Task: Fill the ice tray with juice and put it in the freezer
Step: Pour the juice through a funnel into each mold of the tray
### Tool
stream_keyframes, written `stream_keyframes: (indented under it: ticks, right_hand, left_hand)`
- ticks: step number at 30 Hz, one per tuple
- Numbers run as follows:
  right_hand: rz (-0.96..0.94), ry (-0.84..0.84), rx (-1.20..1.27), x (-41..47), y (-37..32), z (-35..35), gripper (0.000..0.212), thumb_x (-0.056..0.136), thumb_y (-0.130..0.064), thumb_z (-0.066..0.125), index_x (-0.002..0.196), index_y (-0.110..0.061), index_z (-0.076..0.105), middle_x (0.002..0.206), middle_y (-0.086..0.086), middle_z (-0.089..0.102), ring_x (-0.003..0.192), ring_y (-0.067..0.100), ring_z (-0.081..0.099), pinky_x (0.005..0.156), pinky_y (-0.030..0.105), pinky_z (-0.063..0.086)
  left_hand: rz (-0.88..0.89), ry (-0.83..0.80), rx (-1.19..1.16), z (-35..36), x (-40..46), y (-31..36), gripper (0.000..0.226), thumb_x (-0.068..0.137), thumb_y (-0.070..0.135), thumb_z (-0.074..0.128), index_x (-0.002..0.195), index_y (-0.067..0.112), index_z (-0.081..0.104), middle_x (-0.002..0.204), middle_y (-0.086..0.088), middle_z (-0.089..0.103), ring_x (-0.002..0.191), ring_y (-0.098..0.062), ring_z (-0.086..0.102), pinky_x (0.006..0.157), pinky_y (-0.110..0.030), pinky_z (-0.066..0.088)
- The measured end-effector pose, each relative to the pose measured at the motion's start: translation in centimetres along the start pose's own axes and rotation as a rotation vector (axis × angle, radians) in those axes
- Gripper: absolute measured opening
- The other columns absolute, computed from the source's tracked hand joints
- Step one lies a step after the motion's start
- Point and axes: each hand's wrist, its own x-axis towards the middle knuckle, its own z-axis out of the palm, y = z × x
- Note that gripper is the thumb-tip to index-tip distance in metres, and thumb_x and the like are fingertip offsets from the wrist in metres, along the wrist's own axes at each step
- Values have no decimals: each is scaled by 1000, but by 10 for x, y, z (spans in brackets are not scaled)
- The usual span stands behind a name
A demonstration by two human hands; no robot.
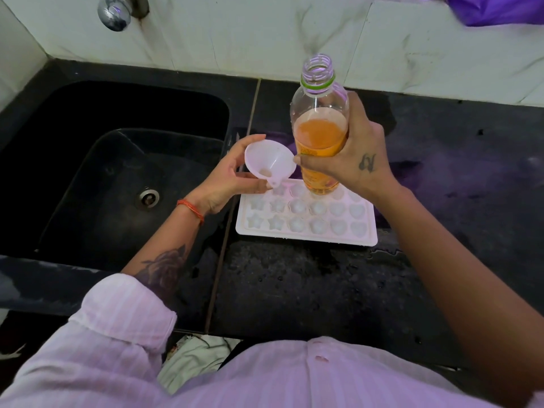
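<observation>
Right grip (350,160) is wrapped around a clear plastic bottle (321,119), fingers curled round its lower half, holding it upright and uncapped with orange juice (319,136) filling roughly the bottom half; the bottle's base hangs right over the far edge of the ice tray (306,214). Left grip (232,178) is pinching a small white funnel (269,163) by its rim, thumb on the near side and fingers behind, tilted so the spout points down at the tray's far left corner, where one of the star cells sits. Tray's white, lying flat on the black stone surface (323,284), just right of the seam beside the sink; near row runs stars on the left, round ones in the middle, hearts on the right, and all the cells I can see look pale, no orange in them that I can make out. Bottle and right hand block the far row, so can't say what's in those. Black sink (123,160) takes up the left side, with a steel drain (149,197) in the bottom and a chrome tap (114,13) on the wall above. Some purple cloth (494,8) sits at the far right corner, and water drops are scattered on the surface near the tray's front edge.
</observation>
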Motion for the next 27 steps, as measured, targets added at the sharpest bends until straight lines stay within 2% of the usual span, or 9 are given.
stream_keyframes:
  ticks: [5,10,13,17,21,27]
  right_hand:
    - [-17,-12,-37,5,-4,2,87,62,-41,84,132,-12,43,116,5,62,95,20,61,79,34,53]
    - [-32,-31,-216,9,0,-10,83,62,-44,82,129,-14,45,108,6,65,88,23,62,75,33,49]
    - [-31,-50,-327,11,5,-16,80,61,-42,81,128,-17,46,103,6,66,85,27,62,73,32,44]
    - [-59,-121,-472,10,14,-18,76,65,-42,79,129,-19,45,105,8,66,86,29,63,71,30,40]
    - [-89,-230,-600,7,26,-16,75,69,-38,78,132,-19,42,110,10,65,89,31,63,68,30,39]
    - [-96,-327,-773,4,38,-10,72,74,-38,76,133,-23,38,110,9,64,89,29,62,65,27,36]
  left_hand:
    - [-49,48,-30,-7,2,0,78,61,2,82,121,35,45,125,5,47,114,-19,53,74,-29,57]
    - [-82,76,-43,-11,-2,-5,77,59,0,82,120,31,46,123,7,49,112,-17,54,78,-29,57]
    - [-91,67,-51,-12,-3,-7,74,62,-5,78,121,25,46,122,6,49,113,-16,53,80,-24,55]
    - [-101,60,-50,-13,-5,-4,72,62,-7,77,121,22,48,123,3,50,113,-17,53,81,-22,55]
    - [-113,61,-24,-12,-6,-3,82,63,-8,75,133,20,43,127,3,50,114,-15,54,85,-24,55]
    - [-140,43,-14,-15,-9,3,82,64,-14,71,133,20,44,120,10,54,115,-13,51,88,-23,53]
